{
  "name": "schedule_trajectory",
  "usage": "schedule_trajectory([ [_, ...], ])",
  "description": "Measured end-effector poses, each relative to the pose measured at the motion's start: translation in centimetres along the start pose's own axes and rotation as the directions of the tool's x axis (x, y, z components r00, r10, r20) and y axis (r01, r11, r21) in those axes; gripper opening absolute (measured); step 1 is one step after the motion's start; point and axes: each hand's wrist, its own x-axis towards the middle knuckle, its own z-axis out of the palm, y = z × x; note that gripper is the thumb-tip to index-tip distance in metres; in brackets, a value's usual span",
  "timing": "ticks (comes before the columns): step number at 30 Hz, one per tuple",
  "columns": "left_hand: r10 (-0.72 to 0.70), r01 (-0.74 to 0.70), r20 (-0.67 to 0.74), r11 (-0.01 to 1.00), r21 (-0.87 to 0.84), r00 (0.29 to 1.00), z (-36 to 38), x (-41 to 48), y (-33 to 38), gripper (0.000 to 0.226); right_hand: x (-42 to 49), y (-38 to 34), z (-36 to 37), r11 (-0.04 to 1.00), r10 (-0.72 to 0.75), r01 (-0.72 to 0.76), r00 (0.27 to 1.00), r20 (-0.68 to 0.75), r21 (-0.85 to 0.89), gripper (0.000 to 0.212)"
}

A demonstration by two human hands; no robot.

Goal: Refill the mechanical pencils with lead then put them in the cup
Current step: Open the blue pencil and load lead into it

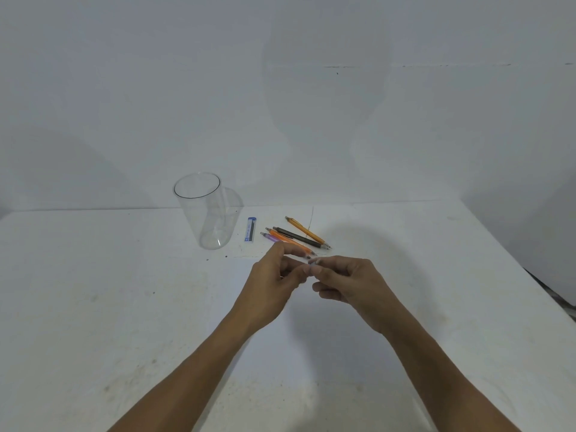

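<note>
A clear plastic cup (207, 213) stands upright on the white table, with nothing inside. To its right lies a blue lead case (250, 229). Beyond it lie several mechanical pencils side by side: yellow (304, 229), black (299, 237), orange (288, 240) and purple (268, 237). In front of them my left hand (274, 282) and my right hand (346, 283) meet above the table. My right hand's fingers pinch a small greyish pencil (314, 262), mostly hidden. My left fingertips touch its end; what they hold is too small to see.
The white table (124, 307) reaches to a plain wall at the back and has a few dark specks near the cup. Its right edge (530, 275) runs diagonally down, with a dark floor strip beyond.
</note>
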Motion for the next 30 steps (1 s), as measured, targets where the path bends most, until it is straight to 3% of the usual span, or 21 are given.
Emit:
schedule_trajectory([
  [5, -0.030, 0.030, -0.005, 0.999, -0.040, 1.000, 0.3, 0.6, -0.1, 0.024, 0.2, 0.1, 0.2, 0.997, 0.012, -0.007, 0.998, -0.059, 0.081, 0.022],
  [7, -0.080, 0.079, -0.032, 0.996, -0.035, 0.996, 0.4, 0.6, 0.0, 0.028, 0.4, 0.1, 0.1, 0.972, 0.037, -0.010, 0.993, -0.112, 0.235, 0.021],
  [10, -0.286, 0.279, 0.017, 0.915, -0.292, 0.958, 0.7, -0.2, 0.0, 0.036, 1.0, -0.7, -0.5, 0.744, 0.151, -0.047, 0.983, -0.100, 0.666, 0.022],
  [13, -0.428, 0.449, 0.159, 0.760, -0.469, 0.890, 0.8, -1.0, 0.1, 0.043, 1.4, -1.3, -1.2, 0.478, 0.210, -0.057, 0.976, -0.051, 0.876, 0.024],
  [18, -0.450, 0.526, 0.277, 0.676, -0.516, 0.849, 1.0, -1.5, 0.4, 0.049, 2.1, -1.5, -1.3, 0.353, 0.175, 0.014, 0.981, -0.081, 0.935, 0.043],
  [30, -0.496, 0.561, 0.287, 0.591, -0.580, 0.820, 1.0, -1.4, 0.8, 0.049, 2.7, -1.2, -1.7, 0.281, 0.153, 0.094, 0.978, -0.141, 0.955, 0.039],
])
